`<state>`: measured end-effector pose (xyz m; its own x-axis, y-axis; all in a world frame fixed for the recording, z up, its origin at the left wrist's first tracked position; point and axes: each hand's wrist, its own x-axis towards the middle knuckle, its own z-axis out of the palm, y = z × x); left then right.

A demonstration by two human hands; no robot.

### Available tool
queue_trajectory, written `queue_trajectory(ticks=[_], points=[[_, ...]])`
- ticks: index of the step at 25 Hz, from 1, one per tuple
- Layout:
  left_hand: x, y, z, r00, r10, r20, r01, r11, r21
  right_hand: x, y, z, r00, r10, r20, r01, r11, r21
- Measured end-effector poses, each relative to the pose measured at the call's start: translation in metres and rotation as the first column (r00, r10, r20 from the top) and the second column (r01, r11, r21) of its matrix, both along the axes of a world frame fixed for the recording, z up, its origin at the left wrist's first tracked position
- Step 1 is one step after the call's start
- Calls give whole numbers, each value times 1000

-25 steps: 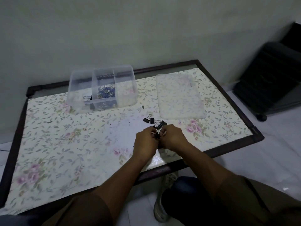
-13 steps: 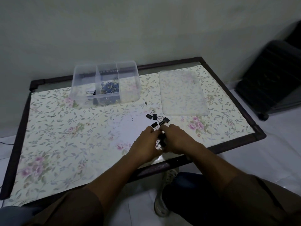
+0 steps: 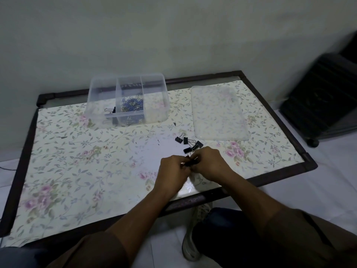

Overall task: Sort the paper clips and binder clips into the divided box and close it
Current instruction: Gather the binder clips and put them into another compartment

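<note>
My left hand (image 3: 172,172) and my right hand (image 3: 209,165) meet near the table's front edge, both pinching black binder clips (image 3: 190,163) between the fingertips. Several more black binder clips (image 3: 188,143) lie loose on the table just beyond my hands. The clear divided box (image 3: 108,84) stands open at the back left. Its middle compartment holds a heap of blue paper clips (image 3: 132,104), and a binder clip (image 3: 110,110) lies in its left compartment. The box's clear lid (image 3: 218,113) lies flat to the right of the box.
The low table (image 3: 77,161) has a floral cover and a dark frame, with a wall right behind it. A dark ribbed object on a wheel (image 3: 324,101) stands on the floor to the right. My knees and a shoe (image 3: 195,235) are below the front edge.
My hands have stayed together over the clips, with the fingers shifting slightly on the clips held between them. The camera view has shifted a little; the box and lid have not moved.
</note>
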<state>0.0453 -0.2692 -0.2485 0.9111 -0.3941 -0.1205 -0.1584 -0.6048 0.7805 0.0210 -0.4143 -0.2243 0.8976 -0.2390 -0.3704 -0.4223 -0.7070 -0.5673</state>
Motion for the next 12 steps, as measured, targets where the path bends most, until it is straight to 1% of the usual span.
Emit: queue_trajectory(ticks=[2, 4, 7, 10, 12], points=[[3, 4, -2, 997, 61, -48, -64, 996, -70, 1, 4, -2, 997, -74, 22, 73, 996, 49], [6, 10, 0, 987, 120, -104, -134, 980, -147, 4, 10, 0, 992, -113, 64, 108, 992, 69], [11, 23, 12, 967, 189, -170, -230, 936, -267, 14, 26, 15, 986, -91, 140, 82, 994, 72], [34, 47, 29, 943, 263, -205, -325, 859, -395, 41, 51, 41, 971, -44, 237, 30, 998, 62], [63, 67, 43, 930, 295, -220, -368, 788, -495, 69, 75, 58, 942, -50, 333, 15, 994, 105]])
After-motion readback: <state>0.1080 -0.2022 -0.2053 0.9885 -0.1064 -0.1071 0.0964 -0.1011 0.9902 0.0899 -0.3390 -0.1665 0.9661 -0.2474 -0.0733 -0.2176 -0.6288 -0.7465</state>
